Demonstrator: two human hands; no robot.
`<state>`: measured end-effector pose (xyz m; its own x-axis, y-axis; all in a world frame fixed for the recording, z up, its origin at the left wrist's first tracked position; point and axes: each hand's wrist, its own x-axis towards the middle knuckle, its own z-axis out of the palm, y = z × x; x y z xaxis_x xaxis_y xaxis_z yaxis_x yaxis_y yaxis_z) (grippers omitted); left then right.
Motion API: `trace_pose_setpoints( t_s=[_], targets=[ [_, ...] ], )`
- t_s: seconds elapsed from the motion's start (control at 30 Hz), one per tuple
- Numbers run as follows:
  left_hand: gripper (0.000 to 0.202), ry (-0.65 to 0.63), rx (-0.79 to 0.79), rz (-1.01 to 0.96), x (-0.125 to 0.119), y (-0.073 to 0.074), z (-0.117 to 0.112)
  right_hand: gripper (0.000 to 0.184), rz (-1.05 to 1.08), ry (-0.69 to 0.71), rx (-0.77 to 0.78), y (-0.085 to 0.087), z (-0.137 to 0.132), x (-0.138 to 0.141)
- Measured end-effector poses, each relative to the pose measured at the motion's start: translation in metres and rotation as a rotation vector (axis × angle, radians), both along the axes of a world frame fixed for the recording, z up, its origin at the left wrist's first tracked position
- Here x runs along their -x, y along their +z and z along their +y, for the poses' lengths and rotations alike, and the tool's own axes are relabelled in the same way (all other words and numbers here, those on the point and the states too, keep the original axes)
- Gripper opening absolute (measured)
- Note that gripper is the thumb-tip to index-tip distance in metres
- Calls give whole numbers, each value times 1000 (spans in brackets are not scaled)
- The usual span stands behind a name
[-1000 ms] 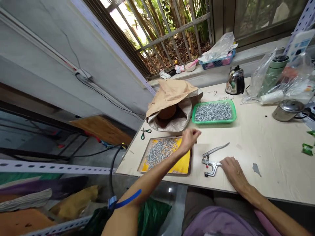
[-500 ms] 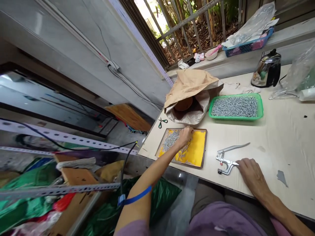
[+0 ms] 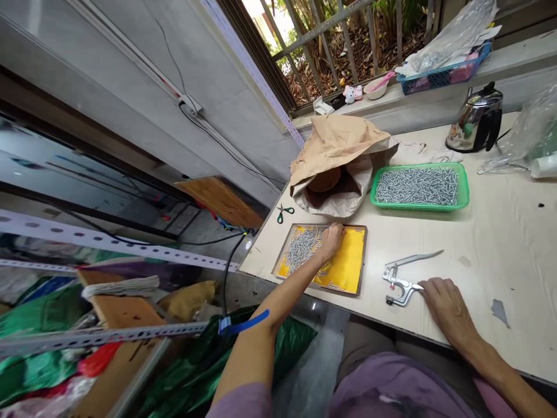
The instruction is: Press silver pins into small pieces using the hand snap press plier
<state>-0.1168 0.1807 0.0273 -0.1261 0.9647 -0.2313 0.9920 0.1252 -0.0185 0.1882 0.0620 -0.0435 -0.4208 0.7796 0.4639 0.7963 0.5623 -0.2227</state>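
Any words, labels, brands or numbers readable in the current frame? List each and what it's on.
No text is legible anywhere.
Pliers-like tool, green tray, brown paper sack: no lettering visible.
Kettle: reflections, no legible mark.
Blue basket contents: any print too small or blurred.

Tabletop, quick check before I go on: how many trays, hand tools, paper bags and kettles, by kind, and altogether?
Trays: 2, the green tray and the yellow-bottomed tray
Hand tools: 2, the pliers and the scissors
Paper bag: 1
Kettle: 1
Total: 6
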Motion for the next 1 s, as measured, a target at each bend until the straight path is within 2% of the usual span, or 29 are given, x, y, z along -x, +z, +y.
trace_pose_setpoints(
  t_s=[0.2,0.4,0.47,0.53,0.63,0.7,0.83,1.0],
  targets=[
    [26,-21,7,-20,-5,4,0,26,-8,-6,2,-2,1,1],
    [24,-31,-35,-72,-9,21,-5,27,-3,-13,-47,-1,3,4],
    [19,0,-82,-226,-17,26,-18,25,-18,-6,2,1,2,3],
    [13,88,-51,-505,-32,28,-38,23,-33,-1,55,2,0,2],
    [12,271,170,-895,-60,24,-73,22,-47,-2,107,4,-1,1],
    [13,371,269,-1013,-78,16,-92,21,-52,-11,121,5,-2,1],
    [14,462,278,-1039,-99,0,-110,20,-63,-28,118,7,-2,1],
    [14,474,277,-993,-102,-7,-114,20,-66,-25,137,9,-2,2]
  ],
)
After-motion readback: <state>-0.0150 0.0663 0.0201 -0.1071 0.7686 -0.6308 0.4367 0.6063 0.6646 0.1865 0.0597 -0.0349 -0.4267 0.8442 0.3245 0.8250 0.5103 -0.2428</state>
